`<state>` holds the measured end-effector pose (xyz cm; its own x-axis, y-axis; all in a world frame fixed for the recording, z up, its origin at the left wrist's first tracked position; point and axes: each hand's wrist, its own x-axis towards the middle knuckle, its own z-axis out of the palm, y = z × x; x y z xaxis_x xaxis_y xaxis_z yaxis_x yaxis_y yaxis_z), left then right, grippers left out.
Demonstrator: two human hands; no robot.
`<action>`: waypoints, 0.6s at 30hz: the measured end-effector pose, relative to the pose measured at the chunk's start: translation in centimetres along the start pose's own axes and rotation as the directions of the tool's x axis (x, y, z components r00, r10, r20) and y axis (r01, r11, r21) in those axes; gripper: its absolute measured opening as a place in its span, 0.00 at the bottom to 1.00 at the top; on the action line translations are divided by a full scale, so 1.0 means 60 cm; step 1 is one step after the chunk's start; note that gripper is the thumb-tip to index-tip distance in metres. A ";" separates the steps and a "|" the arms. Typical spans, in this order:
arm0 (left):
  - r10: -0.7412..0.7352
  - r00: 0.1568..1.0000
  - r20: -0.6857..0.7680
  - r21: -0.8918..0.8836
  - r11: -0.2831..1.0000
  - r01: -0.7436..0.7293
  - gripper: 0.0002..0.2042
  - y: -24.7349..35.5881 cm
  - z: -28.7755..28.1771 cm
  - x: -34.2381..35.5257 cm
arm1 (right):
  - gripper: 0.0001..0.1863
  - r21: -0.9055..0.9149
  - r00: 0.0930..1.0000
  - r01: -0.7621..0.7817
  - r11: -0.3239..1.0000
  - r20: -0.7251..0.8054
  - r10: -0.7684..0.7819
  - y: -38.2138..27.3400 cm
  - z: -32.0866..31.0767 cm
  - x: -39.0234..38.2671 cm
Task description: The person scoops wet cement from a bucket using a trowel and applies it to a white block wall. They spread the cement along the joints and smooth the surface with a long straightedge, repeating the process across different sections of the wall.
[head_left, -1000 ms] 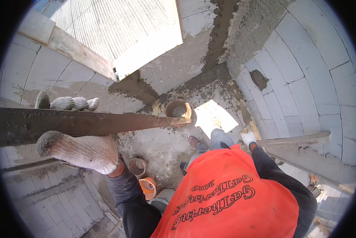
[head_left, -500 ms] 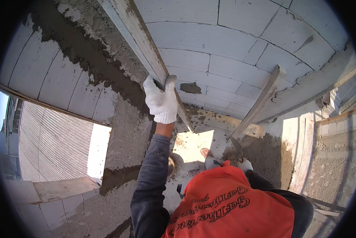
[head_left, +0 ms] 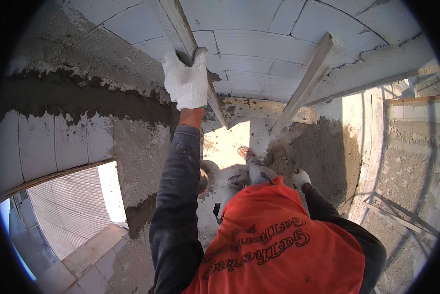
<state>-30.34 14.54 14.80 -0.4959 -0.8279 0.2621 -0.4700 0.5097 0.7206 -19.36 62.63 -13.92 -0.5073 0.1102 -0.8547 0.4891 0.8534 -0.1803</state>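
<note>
Gripping a long straightedge (head_left: pixel 181 29) against the block wall (head_left: pixel 279 44), our left hand (head_left: pixel 186 81) in its white glove is wrapped around the board's edge, fingers curled over one side and thumb on the other, so this grip is pressed tight on it. The straightedge runs from the top edge of the view down along the wall to the floor (head_left: pixel 230 142) near the base. Our right hand (head_left: pixel 301 177), also gloved, hangs low beside the mound of mortar (head_left: pixel 318 152); we cannot tell whether its grip is spread or closed, nor whether it holds anything.

We judge the main risk to be the straightedge slipping: only one hand holds it, high up, and wet mortar on the glove could let it slide or tip sideways toward the second board (head_left: pixel 308 81) leaning just beside it. A sandalled foot (head_left: pixel 244 153) stands near the lower end, where a dropped board would land.
</note>
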 end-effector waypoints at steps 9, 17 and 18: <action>0.116 0.991 0.067 -0.099 0.989 -0.109 0.46 -0.093 0.059 -0.001 | 0.25 -0.029 0.977 0.022 0.999 0.213 -0.015 -0.031 -0.015 0.080; -0.444 0.852 0.276 0.200 0.894 0.401 0.50 -0.347 -0.013 -0.225 | 0.30 -0.184 0.980 0.087 0.979 0.191 -0.051 -0.102 -0.024 0.134; -0.516 0.792 0.327 0.333 0.847 0.414 0.46 -0.398 -0.036 -0.309 | 0.31 -0.251 0.981 0.091 0.964 0.187 -0.044 -0.103 -0.017 0.137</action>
<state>-8.37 17.22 -5.86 -0.3892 -0.8416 -0.3744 -0.8466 0.1666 0.5055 -27.30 58.79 -19.34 -0.3864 -0.0244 -0.9220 0.2471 0.9604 -0.1290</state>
